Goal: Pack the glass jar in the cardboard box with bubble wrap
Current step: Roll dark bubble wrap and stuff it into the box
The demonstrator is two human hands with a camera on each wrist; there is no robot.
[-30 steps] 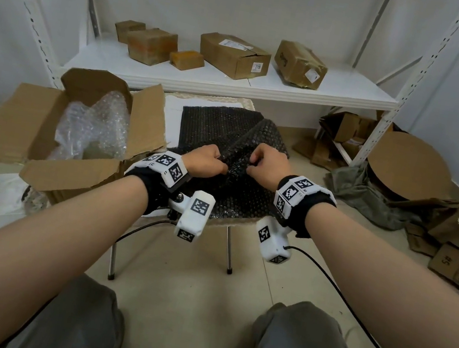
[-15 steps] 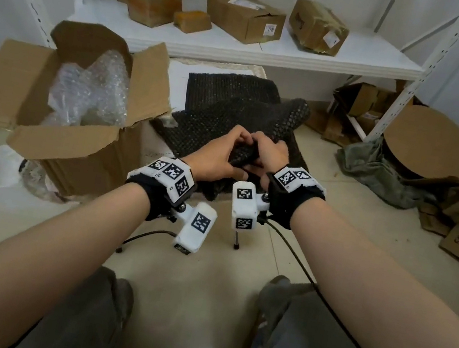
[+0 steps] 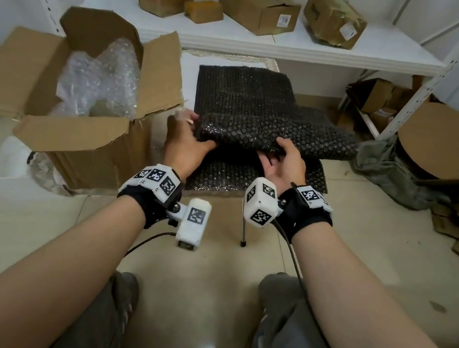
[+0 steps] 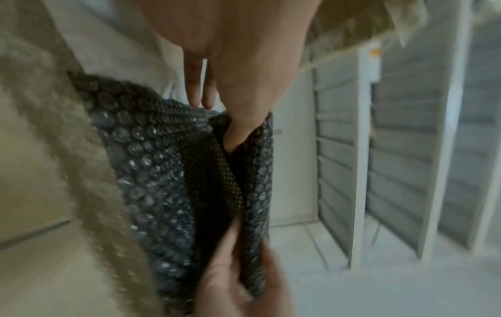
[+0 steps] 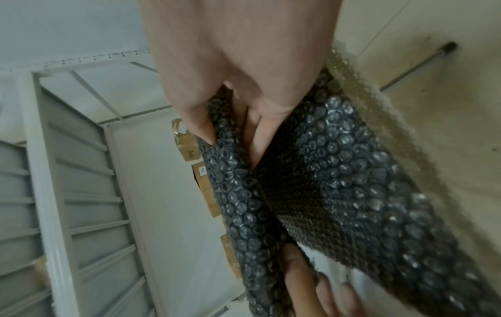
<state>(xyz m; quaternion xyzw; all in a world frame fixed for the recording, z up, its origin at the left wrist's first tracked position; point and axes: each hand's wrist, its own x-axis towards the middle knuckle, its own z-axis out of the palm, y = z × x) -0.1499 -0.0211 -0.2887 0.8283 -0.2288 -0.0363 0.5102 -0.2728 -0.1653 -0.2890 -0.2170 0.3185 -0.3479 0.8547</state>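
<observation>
A dark sheet of bubble wrap lies folded over a small stool in front of me. My left hand pinches its near edge at the left, thumb on top. My right hand grips the same lifted layer further right, with the thumb on the outside and the fingers tucked under the fold. The bubble wrap opens into a pocket between the hands. The open cardboard box stands on the floor to the left, with clear bubble wrap inside. No glass jar shows in any view.
A white shelf behind the stool carries several closed cardboard boxes. To the right lie a round cardboard disc, a green cloth and flattened boxes. The stool's leg stands near my knees on the tiled floor.
My hands, bunched together on the wrap before, have spread apart along its near edge. The top layer is now lifted and spread flat between them.
</observation>
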